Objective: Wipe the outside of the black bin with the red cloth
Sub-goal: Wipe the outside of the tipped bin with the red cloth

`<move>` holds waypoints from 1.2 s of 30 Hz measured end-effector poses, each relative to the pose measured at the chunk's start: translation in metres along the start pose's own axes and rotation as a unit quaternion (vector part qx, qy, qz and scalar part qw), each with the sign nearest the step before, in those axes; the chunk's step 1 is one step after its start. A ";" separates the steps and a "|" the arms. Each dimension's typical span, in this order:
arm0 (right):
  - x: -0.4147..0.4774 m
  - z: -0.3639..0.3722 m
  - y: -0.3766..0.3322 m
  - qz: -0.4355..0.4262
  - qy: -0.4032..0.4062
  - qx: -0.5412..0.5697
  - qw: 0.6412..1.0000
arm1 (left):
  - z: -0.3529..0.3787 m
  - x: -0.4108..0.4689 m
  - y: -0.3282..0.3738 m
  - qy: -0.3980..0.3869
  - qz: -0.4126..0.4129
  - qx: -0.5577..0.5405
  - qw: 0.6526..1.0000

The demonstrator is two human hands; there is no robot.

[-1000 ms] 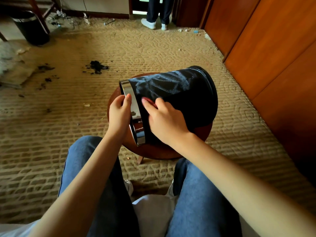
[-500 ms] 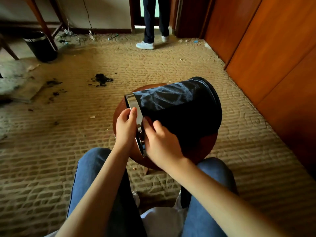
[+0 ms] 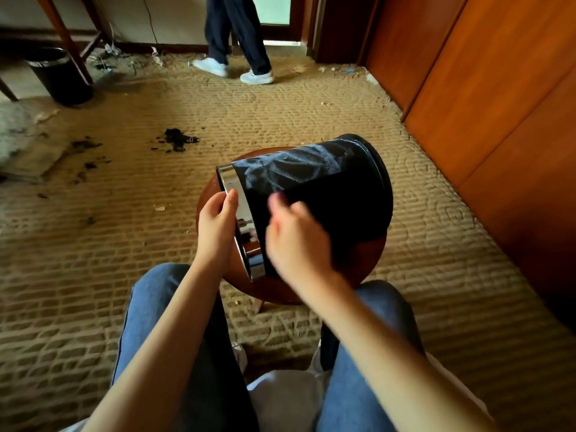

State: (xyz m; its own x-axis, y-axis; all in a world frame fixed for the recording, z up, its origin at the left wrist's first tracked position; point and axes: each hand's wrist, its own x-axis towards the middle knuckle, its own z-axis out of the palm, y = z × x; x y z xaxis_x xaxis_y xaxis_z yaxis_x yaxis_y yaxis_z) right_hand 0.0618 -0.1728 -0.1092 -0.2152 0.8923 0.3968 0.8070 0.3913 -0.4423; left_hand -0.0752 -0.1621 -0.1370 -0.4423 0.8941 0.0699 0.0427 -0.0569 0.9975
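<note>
Far left, a second dark bin [image 3: 59, 77] stands upright by the wall; dark debris [image 3: 178, 140] lies on the carpet [image 3: 93, 244]. Left hand [image 3: 216, 226] grips the black bin [image 3: 336, 182] at its chrome rim [image 3: 232, 182], fingers curled over the edge, thumb outside. The black bin lies on its side on a round wooden stool [image 3: 364, 260], mouth facing left. Right hand [image 3: 296, 241] is on the bin's side wall and motion-blurred. Can't tell its fingers' state or make out the red cloth. Wooden cabinet doors [image 3: 498, 104] far right.

Black bin [image 3: 327, 188] sideways on wooden stool [image 3: 367, 260]
</note>
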 end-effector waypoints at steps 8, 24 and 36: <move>0.024 -0.037 0.080 0.017 0.010 -0.103 0.995 | -0.002 -0.001 -0.001 -0.015 -0.013 -0.012 1.000; 0.014 -0.033 0.067 -0.054 -0.009 -0.138 0.989 | -0.006 -0.001 -0.005 -0.025 -0.013 -0.012 1.000; -0.020 -0.002 0.014 -0.141 -0.020 -0.054 0.988 | -0.003 -0.001 -0.008 -0.015 -0.005 -0.011 1.000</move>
State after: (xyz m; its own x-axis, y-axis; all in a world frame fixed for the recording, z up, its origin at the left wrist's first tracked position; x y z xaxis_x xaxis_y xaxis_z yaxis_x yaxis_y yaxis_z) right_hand 0.0785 -0.1855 -0.1222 -0.4604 0.7598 0.4590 0.7650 0.6019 -0.2290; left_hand -0.0777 -0.1639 -0.1446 -0.4160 0.9074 0.0607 0.0184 -0.0583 0.9981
